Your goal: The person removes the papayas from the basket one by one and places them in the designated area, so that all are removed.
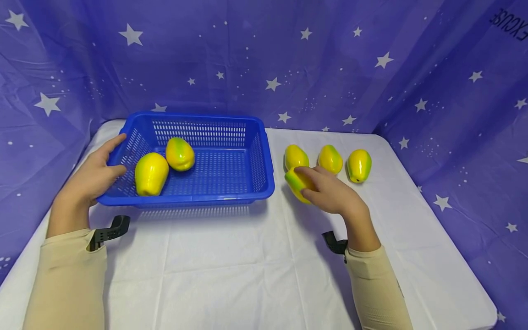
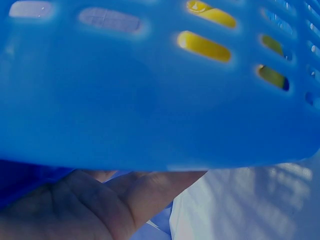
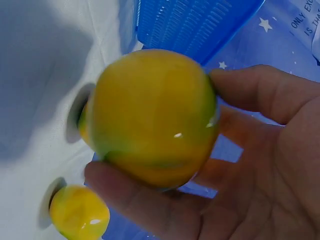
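Observation:
My left hand (image 1: 93,173) grips the left rim of a blue plastic basket (image 1: 206,198), with the thumb pointing in over the edge. In the left wrist view the slotted basket wall (image 2: 125,115) fills most of the picture, and part of the hand (image 2: 95,205) shows below it. Two yellow-green papayas (image 1: 151,174) (image 1: 179,154) lie in the basket's left half. Right of the basket, my right hand (image 1: 332,190) holds another papaya (image 1: 294,183) between thumb and fingers. The right wrist view shows this papaya (image 3: 155,117) above the white cloth.
Three more papayas (image 1: 296,156) (image 1: 330,159) (image 1: 359,165) lie in a row at the back right of the white-covered table (image 1: 231,284). The nearest of them is partly hidden by the held one. A purple star-patterned curtain (image 1: 231,55) borders the back and sides.

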`<state>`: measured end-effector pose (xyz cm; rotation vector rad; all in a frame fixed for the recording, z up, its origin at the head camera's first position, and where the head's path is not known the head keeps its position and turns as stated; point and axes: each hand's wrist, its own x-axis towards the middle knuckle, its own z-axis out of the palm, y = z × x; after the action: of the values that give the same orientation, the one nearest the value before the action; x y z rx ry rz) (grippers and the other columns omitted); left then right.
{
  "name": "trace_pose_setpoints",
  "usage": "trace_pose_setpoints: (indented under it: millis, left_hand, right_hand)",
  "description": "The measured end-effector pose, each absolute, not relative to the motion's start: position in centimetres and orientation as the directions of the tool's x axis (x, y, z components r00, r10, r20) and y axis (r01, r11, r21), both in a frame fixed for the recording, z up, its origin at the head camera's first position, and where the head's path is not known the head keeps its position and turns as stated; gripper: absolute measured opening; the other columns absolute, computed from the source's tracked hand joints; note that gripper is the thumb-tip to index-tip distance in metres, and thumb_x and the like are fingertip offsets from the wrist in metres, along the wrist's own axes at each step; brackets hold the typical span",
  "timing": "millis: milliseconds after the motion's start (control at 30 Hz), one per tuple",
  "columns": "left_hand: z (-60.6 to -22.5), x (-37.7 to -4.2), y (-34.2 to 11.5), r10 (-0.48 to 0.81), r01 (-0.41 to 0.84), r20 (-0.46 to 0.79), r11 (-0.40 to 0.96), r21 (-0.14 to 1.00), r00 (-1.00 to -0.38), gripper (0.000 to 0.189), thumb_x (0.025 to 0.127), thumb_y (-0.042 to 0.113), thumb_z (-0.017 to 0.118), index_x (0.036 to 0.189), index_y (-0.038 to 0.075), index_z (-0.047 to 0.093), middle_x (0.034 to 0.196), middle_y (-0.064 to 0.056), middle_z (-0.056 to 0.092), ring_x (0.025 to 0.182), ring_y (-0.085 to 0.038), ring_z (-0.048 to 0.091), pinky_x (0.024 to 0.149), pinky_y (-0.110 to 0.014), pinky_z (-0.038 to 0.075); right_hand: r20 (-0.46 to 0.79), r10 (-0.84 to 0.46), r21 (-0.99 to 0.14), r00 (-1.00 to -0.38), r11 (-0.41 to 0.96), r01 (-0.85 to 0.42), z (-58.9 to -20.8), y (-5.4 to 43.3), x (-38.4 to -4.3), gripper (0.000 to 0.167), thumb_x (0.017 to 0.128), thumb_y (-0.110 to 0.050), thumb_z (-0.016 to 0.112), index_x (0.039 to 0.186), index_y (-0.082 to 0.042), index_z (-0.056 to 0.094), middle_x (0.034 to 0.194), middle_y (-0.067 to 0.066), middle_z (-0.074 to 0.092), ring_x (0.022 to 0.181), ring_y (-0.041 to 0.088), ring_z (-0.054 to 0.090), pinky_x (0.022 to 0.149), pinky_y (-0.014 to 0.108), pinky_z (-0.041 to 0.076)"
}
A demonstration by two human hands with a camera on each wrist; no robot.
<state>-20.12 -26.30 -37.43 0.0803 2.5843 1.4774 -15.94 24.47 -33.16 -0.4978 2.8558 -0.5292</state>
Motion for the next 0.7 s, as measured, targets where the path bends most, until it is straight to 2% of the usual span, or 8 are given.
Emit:
trace_pose_setpoints:
  millis: [200,433,700]
  left_hand:
    - [-37.47,-20.17,-26.41,0.132,-0.024,-0.106,0.51,0.86,-0.985,0.08,0.095,0.002,0.041,0.157,0.032,0.001,0.157,-0.027,0.011,0.125,-0.051,0.033,0.079,-0.044,0.05]
    - [-37.45,-20.2,-26.41,0.127,-0.043,-0.124,0.506,0.862,-0.984,0.079,0.095,0.004,0.04,0.157,0.035,0.0,0.158,-0.026,0.007,0.126,-0.052,0.03,0.079,-0.049,0.051]
    - [-37.49,-20.38,-26.42,0.126,-0.043,-0.125,0.512,0.858,-0.984,0.079,0.095,0.003,0.04,0.157,0.035,0.001,0.158,-0.027,0.01,0.125,-0.051,0.033,0.077,-0.045,0.052]
  right_hand:
    - [-0.253,-0.314,-0.33,-0.915,0.917,-0.224,-33.31,24.59,-15.86,0.054,0.092,-0.017,0.053,0.145,-0.014,0.044,0.119,0.015,0.051,0.097,0.03,0.053,0.085,0.047,0.043]
    - [-0.33,-0.27,-0.296,-0.905,0.94,-0.172,-33.77,24.81,-16.1,0.054,0.09,-0.015,0.051,0.143,-0.013,0.042,0.115,0.015,0.049,0.096,0.03,0.052,0.084,0.047,0.042]
    - [-0.37,-0.231,-0.287,-0.9,0.95,-0.126,-34.13,24.8,-16.39,0.054,0.088,-0.014,0.053,0.141,-0.014,0.04,0.113,0.016,0.047,0.094,0.03,0.052,0.083,0.046,0.041]
